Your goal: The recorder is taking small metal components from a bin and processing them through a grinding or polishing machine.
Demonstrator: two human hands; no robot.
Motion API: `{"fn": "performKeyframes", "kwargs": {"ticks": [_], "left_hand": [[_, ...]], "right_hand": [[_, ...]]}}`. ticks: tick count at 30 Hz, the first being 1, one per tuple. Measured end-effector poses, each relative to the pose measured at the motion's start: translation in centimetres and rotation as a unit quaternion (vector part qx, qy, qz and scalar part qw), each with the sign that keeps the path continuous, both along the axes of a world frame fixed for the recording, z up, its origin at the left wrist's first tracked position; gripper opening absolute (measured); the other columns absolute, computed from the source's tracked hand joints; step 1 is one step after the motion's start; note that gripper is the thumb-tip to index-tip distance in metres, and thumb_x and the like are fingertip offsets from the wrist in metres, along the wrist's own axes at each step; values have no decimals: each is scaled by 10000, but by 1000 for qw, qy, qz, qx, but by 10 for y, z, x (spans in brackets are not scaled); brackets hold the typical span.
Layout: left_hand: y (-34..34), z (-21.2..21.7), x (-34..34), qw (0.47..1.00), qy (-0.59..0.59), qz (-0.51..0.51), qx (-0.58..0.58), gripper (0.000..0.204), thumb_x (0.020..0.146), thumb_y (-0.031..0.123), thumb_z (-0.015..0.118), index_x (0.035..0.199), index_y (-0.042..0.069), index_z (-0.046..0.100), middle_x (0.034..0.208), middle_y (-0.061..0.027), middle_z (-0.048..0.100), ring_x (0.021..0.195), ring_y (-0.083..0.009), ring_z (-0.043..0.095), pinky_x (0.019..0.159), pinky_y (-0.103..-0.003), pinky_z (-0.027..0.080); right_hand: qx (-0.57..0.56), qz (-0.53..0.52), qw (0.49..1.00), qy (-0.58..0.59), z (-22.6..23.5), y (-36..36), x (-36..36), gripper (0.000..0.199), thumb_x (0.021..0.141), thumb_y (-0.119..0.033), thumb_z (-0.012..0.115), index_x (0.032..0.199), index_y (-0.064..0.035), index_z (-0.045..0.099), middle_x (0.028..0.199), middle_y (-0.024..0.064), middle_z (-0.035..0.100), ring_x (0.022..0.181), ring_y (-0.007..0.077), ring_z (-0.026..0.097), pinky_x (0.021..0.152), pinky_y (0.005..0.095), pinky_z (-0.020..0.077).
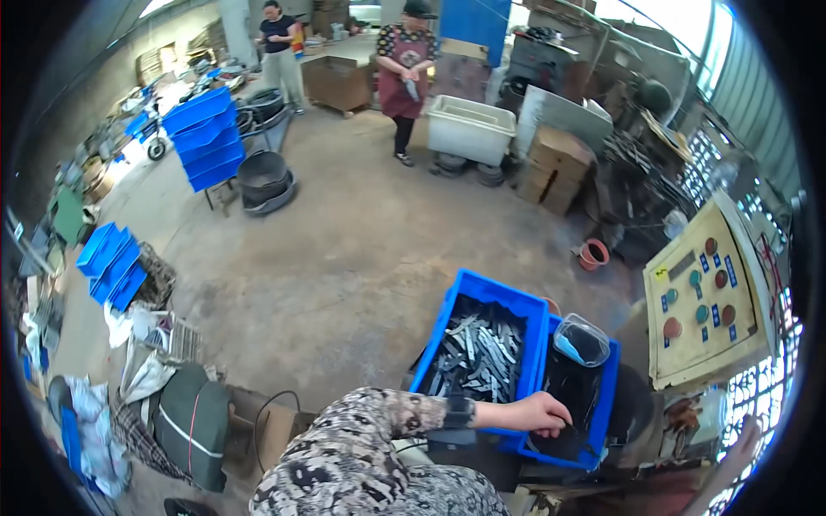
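My left hand (544,414), with a dark watch (460,412) on its wrist, reaches right over the near end of a blue crate (609,387) with dark contents. Its fingers are pinched together, and what they hold, if anything, is too small to make out. A clear plastic tub (582,340) with something dark and blue in it sits at that crate's far end. Left of it, a second blue crate (459,288) holds many flat grey metal strips (483,354), heaped loosely. I cannot make out my right hand anywhere in view.
A cream control panel (701,297) with coloured buttons stands at the right. Beyond lie an orange-red pot (594,254), a white tub (471,129) and stacked blue bins (205,138). One person (407,69) stands near the tub, another (279,52) farther back.
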State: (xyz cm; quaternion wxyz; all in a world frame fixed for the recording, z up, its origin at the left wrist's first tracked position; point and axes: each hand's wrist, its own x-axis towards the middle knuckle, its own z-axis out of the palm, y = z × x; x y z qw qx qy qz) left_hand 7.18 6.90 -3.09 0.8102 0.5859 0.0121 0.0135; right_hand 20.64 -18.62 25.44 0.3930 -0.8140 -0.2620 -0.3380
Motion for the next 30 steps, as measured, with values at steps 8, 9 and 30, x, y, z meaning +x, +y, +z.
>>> {"fn": "performKeyframes", "kwargs": {"ticks": [8,9,30], "left_hand": [[-96,5,23,996,-20,-31,-79,191,903,105,588,1040,8,679,746,-51,672,607,-90,631,532,-227,510],[-106,4,24,997,-21,-41,-55,187,902,102,586,1035,7,679,742,-52,670,598,-93,631,524,-228,510],[-252,-23,27,871,81,-456,161,177,970,124,550,1106,63,646,857,-15,683,743,-104,657,658,-251,520]], "right_hand": [[235,158,841,460,-188,-41,-93,341,956,-274,614,1068,45,657,878,133,690,733,231,611,664,337,500],[324,200,784,490,-200,-47,-93,344,954,-277,616,1087,37,654,882,135,692,737,229,614,664,337,500],[364,-139,787,479,-273,-188,-263,220,958,-161,591,1128,-23,606,762,20,606,542,74,510,480,226,397]]}}
